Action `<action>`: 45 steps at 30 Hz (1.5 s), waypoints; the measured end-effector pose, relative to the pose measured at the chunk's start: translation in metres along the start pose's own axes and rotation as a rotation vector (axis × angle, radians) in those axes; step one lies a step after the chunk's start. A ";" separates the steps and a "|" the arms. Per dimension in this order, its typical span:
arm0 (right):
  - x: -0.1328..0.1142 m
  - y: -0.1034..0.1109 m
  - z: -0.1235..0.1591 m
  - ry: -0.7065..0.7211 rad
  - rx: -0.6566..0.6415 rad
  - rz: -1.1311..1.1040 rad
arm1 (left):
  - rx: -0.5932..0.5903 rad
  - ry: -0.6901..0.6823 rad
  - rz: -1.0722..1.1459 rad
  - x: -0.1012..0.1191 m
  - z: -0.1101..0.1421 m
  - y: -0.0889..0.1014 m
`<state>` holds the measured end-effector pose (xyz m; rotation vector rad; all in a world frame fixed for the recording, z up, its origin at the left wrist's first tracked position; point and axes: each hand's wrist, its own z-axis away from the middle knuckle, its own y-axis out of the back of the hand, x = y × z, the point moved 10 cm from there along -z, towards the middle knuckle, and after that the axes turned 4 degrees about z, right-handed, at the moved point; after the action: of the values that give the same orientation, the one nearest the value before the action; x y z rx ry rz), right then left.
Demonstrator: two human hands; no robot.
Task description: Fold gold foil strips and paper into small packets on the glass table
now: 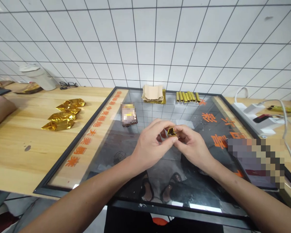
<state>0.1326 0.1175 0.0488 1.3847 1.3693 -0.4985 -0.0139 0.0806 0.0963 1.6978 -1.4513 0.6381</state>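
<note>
My left hand (151,142) and my right hand (191,145) meet above the middle of a glass-topped framed board (106,152). Between their fingertips both pinch a small folded piece of gold foil (171,131). Beyond the hands, a stack of tan paper sheets over gold foil (152,94) lies near the far edge of the board. Several rolled gold foil tubes (187,96) lie in a row to its right. A pixelated packet (129,114) rests on the glass, left of my hands.
Several crumpled gold foil pieces (63,116) lie on the wooden table (19,155) at left, past a white cup (38,77) and glasses (68,84). A white power strip (251,115) with cables sits at right. A person's forearm (0,111) enters at the left edge.
</note>
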 end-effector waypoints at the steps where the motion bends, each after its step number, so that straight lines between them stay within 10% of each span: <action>1: 0.000 -0.002 0.000 0.004 -0.013 0.006 | -0.011 -0.009 -0.006 0.002 0.000 -0.001; 20: 0.001 0.006 -0.001 0.033 -0.025 0.117 | -0.036 -0.097 0.022 0.015 -0.001 0.002; 31: -0.029 0.020 -0.002 0.257 0.038 0.440 | -0.088 0.095 0.050 -0.004 -0.009 0.012; 45: -0.041 0.032 0.002 0.331 0.142 0.440 | 0.149 0.423 0.376 -0.043 -0.009 0.027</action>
<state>0.1517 0.1054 0.0962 1.8867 1.2465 -0.0747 -0.0483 0.1119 0.0739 1.2935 -1.4424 1.2544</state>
